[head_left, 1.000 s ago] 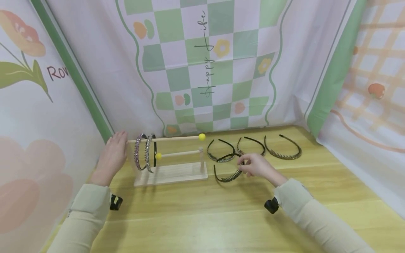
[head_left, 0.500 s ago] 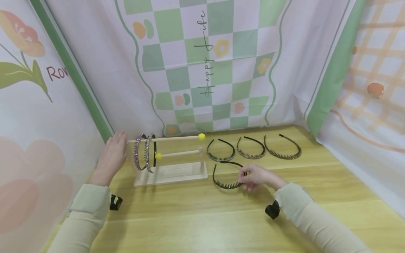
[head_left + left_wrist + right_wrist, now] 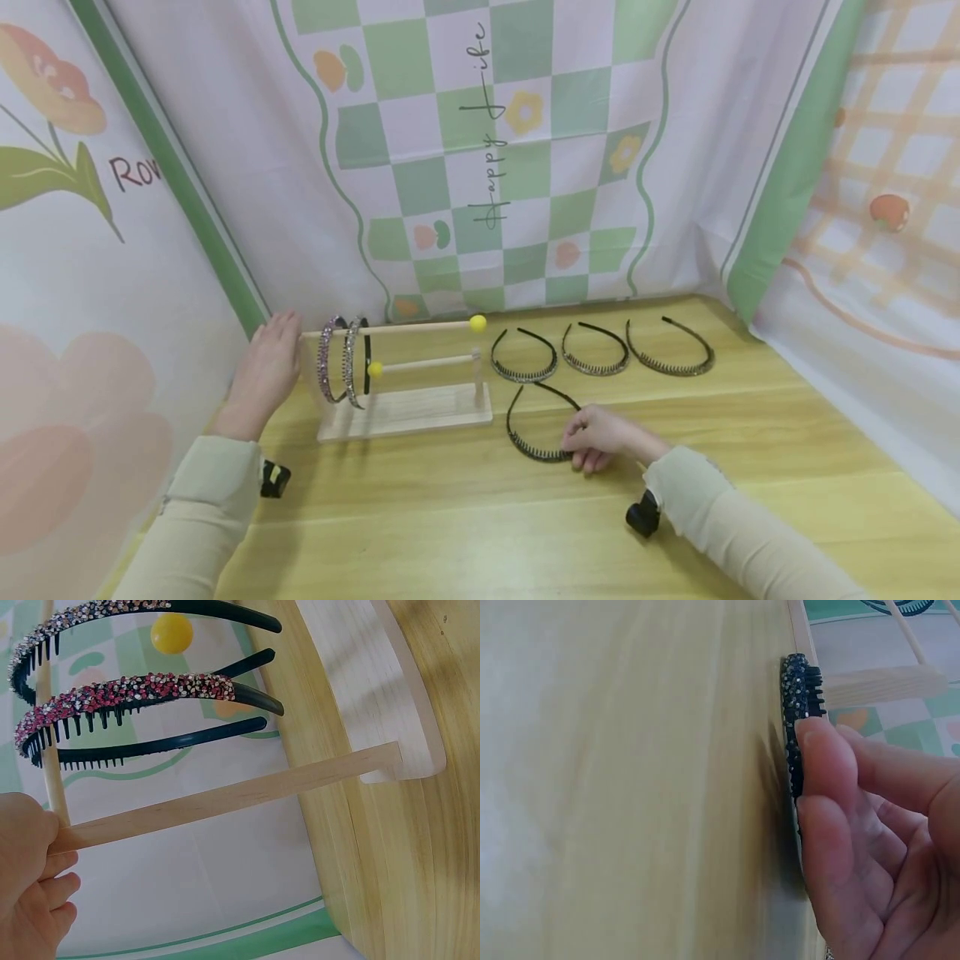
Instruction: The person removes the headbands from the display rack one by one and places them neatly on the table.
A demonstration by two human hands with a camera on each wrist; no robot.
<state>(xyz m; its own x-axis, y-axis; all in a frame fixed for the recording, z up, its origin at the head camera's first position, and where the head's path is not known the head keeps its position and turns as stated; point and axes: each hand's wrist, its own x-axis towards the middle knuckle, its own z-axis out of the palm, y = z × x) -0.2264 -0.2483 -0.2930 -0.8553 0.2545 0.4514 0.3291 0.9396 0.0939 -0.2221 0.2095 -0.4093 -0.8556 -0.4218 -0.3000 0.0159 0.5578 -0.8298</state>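
My right hand (image 3: 598, 438) pinches a black toothed headband (image 3: 535, 451) by its right side, low over the table. The right wrist view shows dark stones along this headband (image 3: 795, 682), with the fingertips right at its edge. My left hand (image 3: 266, 367) holds the left upright (image 3: 225, 801) of a wooden headband stand (image 3: 420, 414) at its top end. On the stand's upper rod hang a pink-purple jewelled headband (image 3: 326, 362) and a silver one (image 3: 350, 367). Yellow balls cap the stand's rods.
Behind the held headband, three more toothed headbands lie in a row: a left one (image 3: 517, 377), a middle one (image 3: 596, 369) and a right one (image 3: 675, 370). A patterned curtain (image 3: 525, 167) closes off the table's (image 3: 450, 517) back edge.
My right hand has drawn the headband toward me and lowered it from a tilted pose to nearly flat over the table. The left hand and the stand stay in place.
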